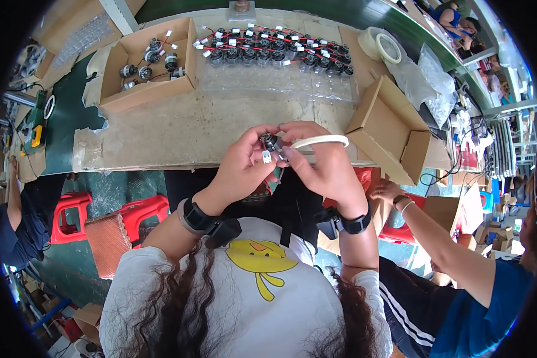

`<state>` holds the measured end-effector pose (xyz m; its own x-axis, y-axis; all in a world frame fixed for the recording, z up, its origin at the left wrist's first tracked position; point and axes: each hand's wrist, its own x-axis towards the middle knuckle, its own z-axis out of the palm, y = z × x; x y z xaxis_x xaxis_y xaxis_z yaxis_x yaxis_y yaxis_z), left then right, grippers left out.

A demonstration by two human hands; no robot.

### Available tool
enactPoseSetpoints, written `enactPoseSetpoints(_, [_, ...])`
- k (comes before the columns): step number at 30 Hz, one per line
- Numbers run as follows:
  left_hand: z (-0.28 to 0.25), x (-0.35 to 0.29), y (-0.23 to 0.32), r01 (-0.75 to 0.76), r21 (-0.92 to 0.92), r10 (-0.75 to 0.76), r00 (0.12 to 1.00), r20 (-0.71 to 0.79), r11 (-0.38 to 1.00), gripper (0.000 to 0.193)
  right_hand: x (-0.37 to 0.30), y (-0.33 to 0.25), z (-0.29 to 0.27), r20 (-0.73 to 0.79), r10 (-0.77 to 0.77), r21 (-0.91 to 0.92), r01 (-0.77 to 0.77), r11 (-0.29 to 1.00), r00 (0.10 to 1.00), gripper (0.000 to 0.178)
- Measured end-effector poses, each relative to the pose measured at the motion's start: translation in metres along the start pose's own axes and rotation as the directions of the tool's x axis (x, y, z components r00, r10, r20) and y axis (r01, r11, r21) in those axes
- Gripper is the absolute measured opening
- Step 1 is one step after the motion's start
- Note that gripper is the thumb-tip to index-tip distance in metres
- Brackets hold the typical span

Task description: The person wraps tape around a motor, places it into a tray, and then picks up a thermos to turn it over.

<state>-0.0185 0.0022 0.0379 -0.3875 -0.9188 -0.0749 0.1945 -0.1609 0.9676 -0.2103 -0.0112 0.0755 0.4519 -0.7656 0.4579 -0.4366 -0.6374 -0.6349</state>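
Just above the front edge of the table, both hands are on a small dark motor [271, 143] with a white plug connector [267, 157] on its leads. My left hand [242, 164] grips the motor from the left, fingers curled round it. From the right, my right hand [323, 161] closes on its other side, thumb and fingertips pressed against it. A white band [320, 141], seen edge-on and resembling a narrow tape roll, lies against the right hand's fingers. Exactly how it is held is hidden. Fingers cover much of the motor.
Several wired motors [262, 55] stand in rows at the back on a clear plastic tray [268, 85]. A cardboard box [155, 98] with loose motors is at left. Another open box [394, 128] tilts at right, near tape rolls [388, 48]. A co-worker's hand [386, 191] is beyond my right arm.
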Motion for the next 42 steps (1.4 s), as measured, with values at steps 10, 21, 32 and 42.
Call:
enactPoseSetpoints(10, [-0.007,0.008,-0.026,0.016,-0.107,-0.021,0.998,-0.053,0.994,0.035,0.000,0.017,0.005,0.200,0.448,0.544,-0.479,0.689,0.871,0.018])
enactPoseSetpoints(21, [-0.003,0.007,-0.011,0.086,-0.177,-0.115,0.980,-0.160,0.981,0.033,-0.003,0.011,0.029,-0.191,-0.006,-0.427,-0.077,0.901,0.982,0.014])
enactPoseSetpoints(32, [-0.011,0.008,-0.042,-0.213,-0.016,0.210,0.970,-0.119,0.977,0.035,0.001,-0.012,0.012,-0.110,0.077,-0.523,-0.124,0.843,0.991,0.010])
enactPoseSetpoints(42, [-0.012,0.002,-0.021,0.017,-0.296,-0.024,1.000,-0.019,0.955,0.038,-0.006,-0.010,0.014,-0.172,0.135,-0.299,-0.182,0.937,0.976,0.014])
